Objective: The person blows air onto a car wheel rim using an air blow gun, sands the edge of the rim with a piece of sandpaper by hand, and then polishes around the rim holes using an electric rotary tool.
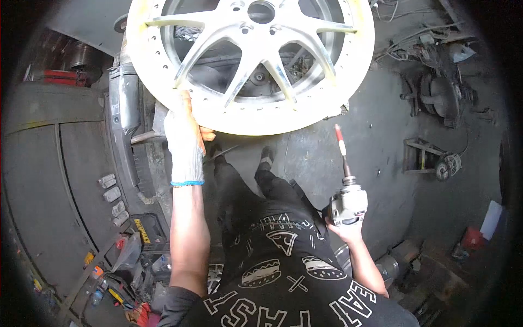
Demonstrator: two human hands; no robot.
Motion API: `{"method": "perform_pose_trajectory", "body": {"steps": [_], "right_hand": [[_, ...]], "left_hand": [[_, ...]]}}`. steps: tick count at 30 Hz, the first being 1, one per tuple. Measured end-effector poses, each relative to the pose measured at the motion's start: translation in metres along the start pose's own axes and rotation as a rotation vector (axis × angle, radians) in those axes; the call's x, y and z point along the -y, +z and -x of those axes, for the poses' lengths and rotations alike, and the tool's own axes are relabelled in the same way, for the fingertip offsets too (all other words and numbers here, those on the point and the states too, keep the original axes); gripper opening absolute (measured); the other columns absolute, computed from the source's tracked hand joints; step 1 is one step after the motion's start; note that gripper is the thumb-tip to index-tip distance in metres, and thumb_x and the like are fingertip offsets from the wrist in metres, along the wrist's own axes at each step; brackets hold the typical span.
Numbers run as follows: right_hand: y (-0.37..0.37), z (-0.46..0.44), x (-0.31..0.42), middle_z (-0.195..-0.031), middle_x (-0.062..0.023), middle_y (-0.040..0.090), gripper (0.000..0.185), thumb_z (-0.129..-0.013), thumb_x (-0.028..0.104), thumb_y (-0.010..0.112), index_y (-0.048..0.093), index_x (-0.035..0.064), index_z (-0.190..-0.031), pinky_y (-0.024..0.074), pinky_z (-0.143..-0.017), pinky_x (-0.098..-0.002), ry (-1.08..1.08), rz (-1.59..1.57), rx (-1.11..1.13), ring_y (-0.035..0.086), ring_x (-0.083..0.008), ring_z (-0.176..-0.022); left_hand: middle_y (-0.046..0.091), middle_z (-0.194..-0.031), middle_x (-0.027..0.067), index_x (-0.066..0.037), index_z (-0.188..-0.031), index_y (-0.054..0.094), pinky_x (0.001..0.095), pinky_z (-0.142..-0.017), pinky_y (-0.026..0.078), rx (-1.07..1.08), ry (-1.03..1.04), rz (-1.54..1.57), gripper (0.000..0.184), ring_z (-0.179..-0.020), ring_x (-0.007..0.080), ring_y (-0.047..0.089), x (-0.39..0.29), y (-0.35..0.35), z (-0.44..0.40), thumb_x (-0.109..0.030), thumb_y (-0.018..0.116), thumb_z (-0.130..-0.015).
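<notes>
A large silver wheel rim (248,117) with a split-spoke face and a pale yellowish outer lip fills the top of the view. My left hand (187,131), in a white work glove with orange finger parts and a blue cuff, grips the rim's lower left edge. Low on the right, my right hand (347,231) is wrapped round a die grinder (349,200), its fingers largely hidden by the tool body. A slim bit with a red tip (339,132) points up toward the rim's lower right edge, apart from it.
A worn metal machine frame (125,101) stands left of the rim. Several pale blocks (112,194) lie below it, beside a DeWalt case (146,229) and a cluttered tool tray. A motor on a metal stand (448,166) and greasy machinery (438,98) occupy the right side.
</notes>
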State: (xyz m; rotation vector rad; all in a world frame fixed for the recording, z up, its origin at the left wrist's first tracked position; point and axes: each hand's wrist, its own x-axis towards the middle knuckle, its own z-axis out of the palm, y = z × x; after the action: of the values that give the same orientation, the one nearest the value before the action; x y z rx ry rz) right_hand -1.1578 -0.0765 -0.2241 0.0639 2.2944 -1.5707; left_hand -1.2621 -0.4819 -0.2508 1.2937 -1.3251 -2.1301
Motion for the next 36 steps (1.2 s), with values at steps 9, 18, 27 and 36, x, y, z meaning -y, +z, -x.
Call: {"method": "perform_pose_trajectory", "body": {"steps": [9,18,27,36], "right_hand": [[-0.006,0.013,0.013,-0.108,-0.0092,0.058,0.074,-0.063,-0.009,0.077,0.043,0.0062,-0.127,0.0540,-0.086,-0.0380,0.091,0.123,0.004,0.060,-0.0207,-0.097],[-0.002,0.008,0.021,-0.094,-0.0024,0.062,0.051,-0.064,0.002,0.081,0.056,0.0046,-0.108,0.0514,-0.079,-0.0306,0.266,0.201,-0.257,0.060,-0.0142,-0.087],[-0.004,-0.024,0.026,-0.117,-0.0094,0.059,0.069,-0.064,0.009,0.080,0.047,0.0049,-0.125,0.0457,-0.092,-0.0351,0.163,-0.017,-0.174,0.055,-0.0184,-0.105],[-0.040,-0.046,0.006,-0.095,-0.0074,0.066,0.057,-0.055,0.012,0.085,0.059,0.0037,-0.105,0.0534,-0.078,-0.0338,-0.151,0.090,-0.038,0.065,-0.0174,-0.086]], "left_hand": [[0.060,-0.064,0.0102,0.003,-0.099,0.057,0.0255,-0.029,0.040,0.012,-0.013,-0.060,0.048,-0.036,0.0150,0.051,0.009,-0.012,-0.007,-0.045,0.056,-0.094],[0.064,-0.076,0.0096,0.004,-0.110,0.059,0.0212,-0.041,0.043,0.023,0.052,-0.266,0.045,-0.053,0.0091,0.058,0.013,-0.020,-0.009,-0.038,0.051,-0.098],[0.058,-0.121,0.0199,0.011,-0.124,0.049,0.0313,-0.102,0.044,-0.121,0.480,-0.093,0.037,-0.113,0.0220,0.058,0.062,-0.024,-0.043,-0.013,0.056,-0.096],[0.063,-0.109,0.0202,0.008,-0.119,0.054,0.0313,-0.086,0.048,-0.186,0.556,-0.635,0.039,-0.100,0.0205,0.060,0.017,-0.014,0.002,-0.025,0.054,-0.099]]}}
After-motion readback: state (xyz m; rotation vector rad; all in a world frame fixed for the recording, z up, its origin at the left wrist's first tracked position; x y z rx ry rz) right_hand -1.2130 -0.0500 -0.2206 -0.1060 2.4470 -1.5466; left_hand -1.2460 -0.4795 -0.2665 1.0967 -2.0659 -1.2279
